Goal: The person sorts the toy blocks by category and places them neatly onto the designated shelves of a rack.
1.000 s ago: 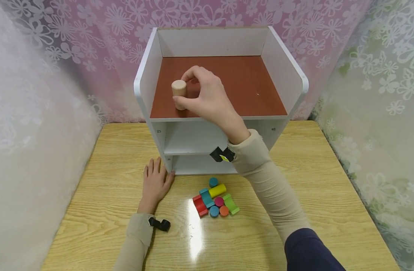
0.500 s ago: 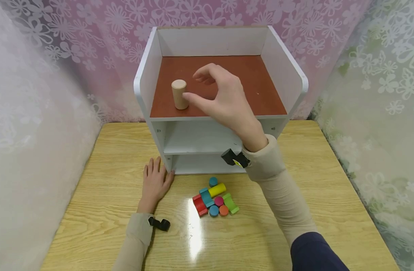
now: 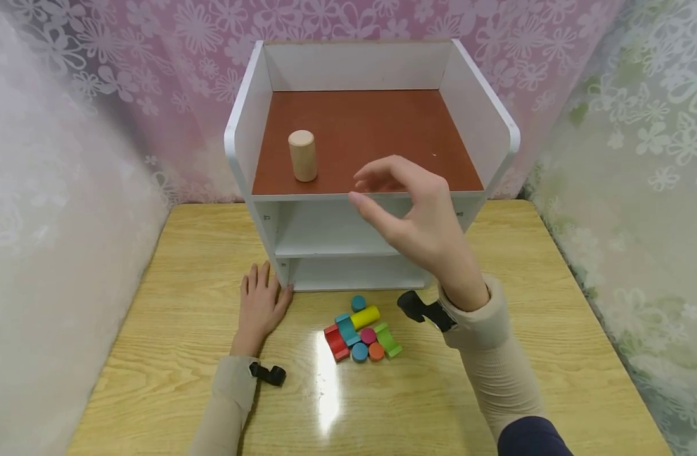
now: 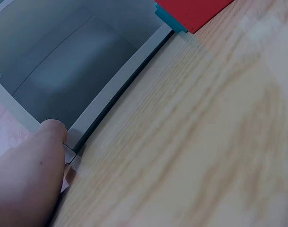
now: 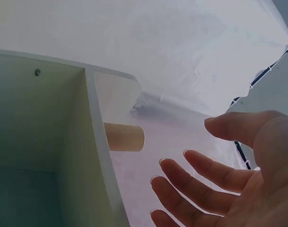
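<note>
A plain wooden cylinder block (image 3: 304,157) stands upright on the brown top of the white shelf unit (image 3: 351,246), toward its left front. My right hand (image 3: 425,221) hangs in the air before the unit's right front, apart from the cylinder, with thumb and fingers spread and holding nothing. In the right wrist view the cylinder (image 5: 126,137) juts past the shelf edge, clear of the fingers (image 5: 196,189). My left hand (image 3: 261,304) rests flat on the table, its thumb touching the unit's lower left front corner; the left wrist view shows the thumb (image 4: 51,130) there.
Several coloured blocks lie before the unit: a yellow cylinder (image 3: 365,317), a red arch (image 3: 337,342), a teal arch (image 3: 348,329), a green arch (image 3: 389,341) and small round pieces (image 3: 359,353). Flowered curtains (image 3: 194,95) surround the wooden table (image 3: 154,354).
My right hand has let go of the wooden cylinder and drawn back to the right and toward me. The cylinder stays standing on top. My left hand has not moved.
</note>
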`<state>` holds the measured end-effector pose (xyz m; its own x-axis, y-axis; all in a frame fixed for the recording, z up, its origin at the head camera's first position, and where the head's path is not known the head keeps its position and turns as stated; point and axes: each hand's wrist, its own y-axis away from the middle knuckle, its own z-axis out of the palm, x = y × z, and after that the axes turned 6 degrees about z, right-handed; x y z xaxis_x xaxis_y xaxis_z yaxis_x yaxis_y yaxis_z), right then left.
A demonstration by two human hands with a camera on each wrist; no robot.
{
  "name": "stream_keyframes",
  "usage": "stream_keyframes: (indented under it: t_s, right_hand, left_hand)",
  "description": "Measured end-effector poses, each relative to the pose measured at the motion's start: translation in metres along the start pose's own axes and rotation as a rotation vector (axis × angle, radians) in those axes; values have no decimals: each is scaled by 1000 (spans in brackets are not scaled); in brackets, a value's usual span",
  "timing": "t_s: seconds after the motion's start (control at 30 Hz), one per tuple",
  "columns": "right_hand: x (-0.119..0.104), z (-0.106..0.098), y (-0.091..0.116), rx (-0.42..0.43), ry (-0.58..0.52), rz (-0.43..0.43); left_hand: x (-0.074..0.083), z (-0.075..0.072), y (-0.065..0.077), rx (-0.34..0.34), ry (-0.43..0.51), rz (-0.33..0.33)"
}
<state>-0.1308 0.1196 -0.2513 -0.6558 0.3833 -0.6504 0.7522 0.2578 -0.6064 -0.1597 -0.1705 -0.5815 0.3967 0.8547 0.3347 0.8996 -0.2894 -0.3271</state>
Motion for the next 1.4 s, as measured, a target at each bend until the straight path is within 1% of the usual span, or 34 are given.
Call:
stream_keyframes:
  t_s: [0.13, 0.27, 0.37, 0.6, 0.63, 0.73, 0.83, 1.0, 1.1, 1.33, 1.4]
  right_hand:
    - [5, 0, 21, -5, 19, -29]
    - [12, 3, 41, -10, 10, -22]
    - [21, 8, 56, -10, 3, 0]
    - [45, 20, 87, -38, -16, 136]
    - [48, 22, 91, -44, -23, 146]
    - [61, 28, 102, -60, -21, 159]
    - [77, 38, 112, -80, -2, 130]
    - [102, 53, 128, -157, 80, 66]
    - [115, 59, 135, -203, 148, 25]
    - [137, 66, 151, -324, 413, -66]
    - [141, 66, 156, -355, 465, -89]
  left_hand:
    - [0, -1, -1, -7, 10, 0]
    - [0, 0, -1, -8, 8, 1]
    - [-1, 1, 0, -5, 6, 0]
    - [0, 0, 0, -2, 5, 2]
    - [1, 0, 0, -3, 8, 1]
    - [1, 0, -1, -4, 14, 1]
    - [1, -1, -1, -1, 18, 2]
    - [0, -1, -1, 5, 16, 0]
    - [-1, -2, -1, 2, 14, -3]
    - [0, -2, -1, -2, 15, -2]
    - [0, -2, -1, -6, 18, -5]
